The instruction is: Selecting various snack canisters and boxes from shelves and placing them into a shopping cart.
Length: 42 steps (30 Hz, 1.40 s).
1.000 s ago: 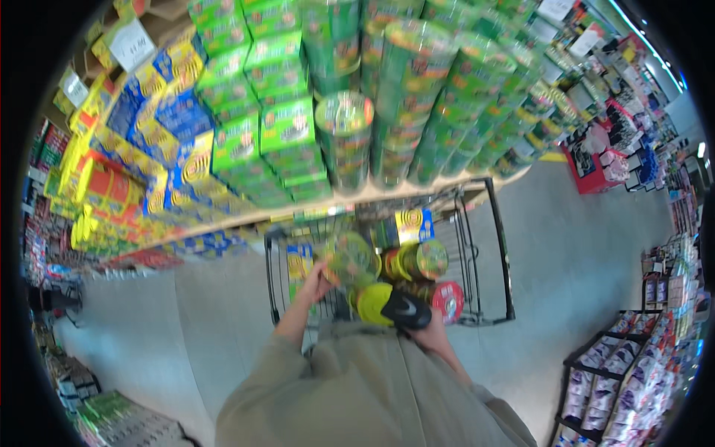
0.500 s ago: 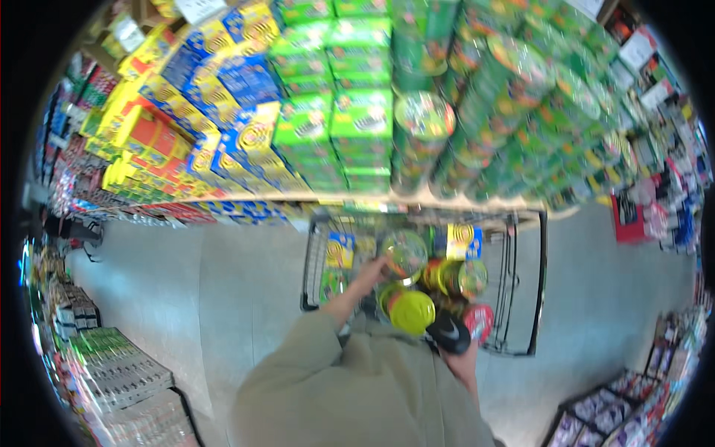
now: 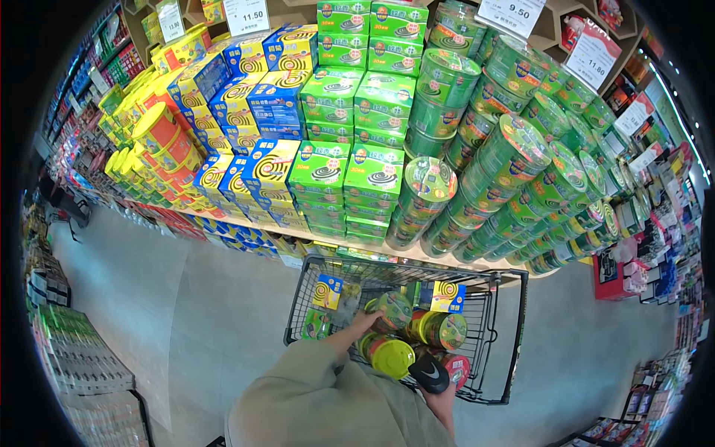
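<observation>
Green tub (image 3: 395, 311) is held by the outstretched left hand (image 3: 366, 321).

Bright light, heavy edge distortion

A shop, price cards (image 3: 246, 16), stacked boxes (image 3: 320, 167) and round tubs (image 3: 448, 80) (grouped by kind), black shopping cart (image 3: 518, 339)
</observation>
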Tool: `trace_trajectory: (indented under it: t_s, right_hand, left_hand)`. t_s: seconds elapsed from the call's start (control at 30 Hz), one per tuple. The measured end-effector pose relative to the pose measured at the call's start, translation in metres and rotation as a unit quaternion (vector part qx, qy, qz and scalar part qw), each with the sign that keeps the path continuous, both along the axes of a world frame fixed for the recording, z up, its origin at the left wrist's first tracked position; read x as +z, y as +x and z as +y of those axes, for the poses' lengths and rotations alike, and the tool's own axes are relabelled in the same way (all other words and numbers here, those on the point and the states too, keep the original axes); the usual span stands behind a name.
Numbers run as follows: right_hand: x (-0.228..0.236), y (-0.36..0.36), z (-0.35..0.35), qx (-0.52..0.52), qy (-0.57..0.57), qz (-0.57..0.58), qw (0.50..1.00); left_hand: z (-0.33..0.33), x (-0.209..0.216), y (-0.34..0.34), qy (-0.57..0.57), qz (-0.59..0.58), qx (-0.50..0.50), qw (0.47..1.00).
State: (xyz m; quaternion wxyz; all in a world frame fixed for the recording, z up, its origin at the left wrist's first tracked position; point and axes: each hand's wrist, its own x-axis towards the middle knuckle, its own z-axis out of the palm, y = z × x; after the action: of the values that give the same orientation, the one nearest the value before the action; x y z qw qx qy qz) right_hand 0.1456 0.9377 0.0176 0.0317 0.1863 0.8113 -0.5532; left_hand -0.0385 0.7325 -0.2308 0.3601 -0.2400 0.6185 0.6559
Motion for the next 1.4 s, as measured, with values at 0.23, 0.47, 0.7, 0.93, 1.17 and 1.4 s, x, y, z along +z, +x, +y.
trace_trajectory:
  t_s: [0.23,0.47,0.7,0.93,1.17,1.4]
  right_hand:
    - [-0.005,0.012,0.001,-0.022,-0.028,0.031,0.999]
    - [0.009,0.02,-0.004,-0.042,-0.028,-0.008,0.999]
    - [0.004,0.036,-0.007,-0.073,0.009,-0.021,0.997]
    - [-0.006,0.053,-0.01,-0.126,0.015,-0.039,0.991]
    - [0.012,0.055,-0.021,-0.137,0.03,-0.053,0.989]
    - [-0.008,0.066,-0.02,-0.144,0.048,-0.026,0.988]
  left_hand:
    - [0.012,-0.01,0.003,-0.025,-0.025,0.042,0.999]
    - [0.017,0.014,-0.002,-0.021,-0.085,0.002,0.996]
    - [0.022,-0.022,0.001,0.024,-0.079,0.007,0.997]
    - [0.021,-0.018,0.003,0.058,-0.089,0.044,0.993]
    - [-0.001,-0.035,0.001,0.083,-0.047,-0.026,0.995]
    - [0.017,-0.006,-0.004,0.075,-0.069,-0.031,0.994]
